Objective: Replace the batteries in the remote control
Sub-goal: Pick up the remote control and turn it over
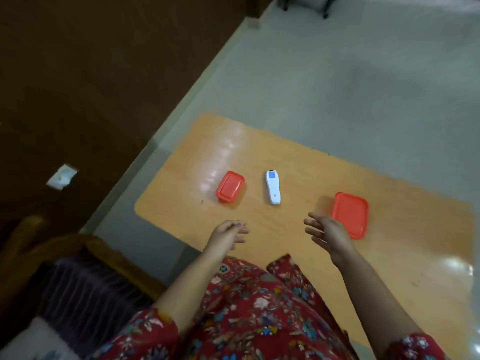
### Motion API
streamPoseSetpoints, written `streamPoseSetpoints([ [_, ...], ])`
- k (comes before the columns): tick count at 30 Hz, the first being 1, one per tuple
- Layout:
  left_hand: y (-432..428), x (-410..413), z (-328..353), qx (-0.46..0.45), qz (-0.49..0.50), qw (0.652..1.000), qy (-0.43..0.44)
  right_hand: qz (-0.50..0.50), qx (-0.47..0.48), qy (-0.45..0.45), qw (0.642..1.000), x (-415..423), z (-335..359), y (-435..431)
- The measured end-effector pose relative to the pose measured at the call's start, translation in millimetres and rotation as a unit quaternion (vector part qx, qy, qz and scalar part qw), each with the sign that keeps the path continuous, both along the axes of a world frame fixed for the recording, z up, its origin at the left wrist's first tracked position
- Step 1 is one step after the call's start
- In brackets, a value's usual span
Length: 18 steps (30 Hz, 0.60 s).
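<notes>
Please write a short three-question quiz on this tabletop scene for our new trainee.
1. True or false: the left hand is holding the white remote control.
2. Which thing lies nearest the right hand?
A. the smaller red-lidded container
B. the larger red-lidded container
C. the remote control
3. Fill in: the remote control lies on the orange table between the two ____ containers.

Key:
1. False; both hands are empty and open, and the remote control lies untouched.
2. B
3. red-lidded
</notes>
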<state>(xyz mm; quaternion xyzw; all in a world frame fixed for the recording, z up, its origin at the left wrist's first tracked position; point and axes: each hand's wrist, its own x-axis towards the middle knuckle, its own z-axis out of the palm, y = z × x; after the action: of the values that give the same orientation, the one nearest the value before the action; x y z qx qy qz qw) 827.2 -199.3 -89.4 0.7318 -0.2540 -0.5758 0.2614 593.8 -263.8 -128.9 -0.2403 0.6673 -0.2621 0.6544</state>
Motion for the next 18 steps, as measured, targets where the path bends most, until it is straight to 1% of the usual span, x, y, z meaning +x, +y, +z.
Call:
streamPoseSetpoints([
  [4,-41.1,37.6,-1.4,-0.015,-0.092,0.996,-0.004,-0.096,-0.007,-0.014,0.995,30.6,2.4,1.1],
  [9,-55.0,51.0,-33.5,-0.034,-0.124,0.992,-0.017,-0.138,-0.020,-0.036,0.990,53.0,-12.1,13.3],
  [14,-43.6,30.2,-104.4,-0.040,-0.126,0.991,0.008,-0.157,-0.039,-0.046,0.986,58.3,-77.9,36.2],
  [18,-26.7,13.7,-177.6,-0.074,-0.114,0.990,0.021,-0.165,-0.076,-0.020,0.983,62.0,-153.2,55.1],
])
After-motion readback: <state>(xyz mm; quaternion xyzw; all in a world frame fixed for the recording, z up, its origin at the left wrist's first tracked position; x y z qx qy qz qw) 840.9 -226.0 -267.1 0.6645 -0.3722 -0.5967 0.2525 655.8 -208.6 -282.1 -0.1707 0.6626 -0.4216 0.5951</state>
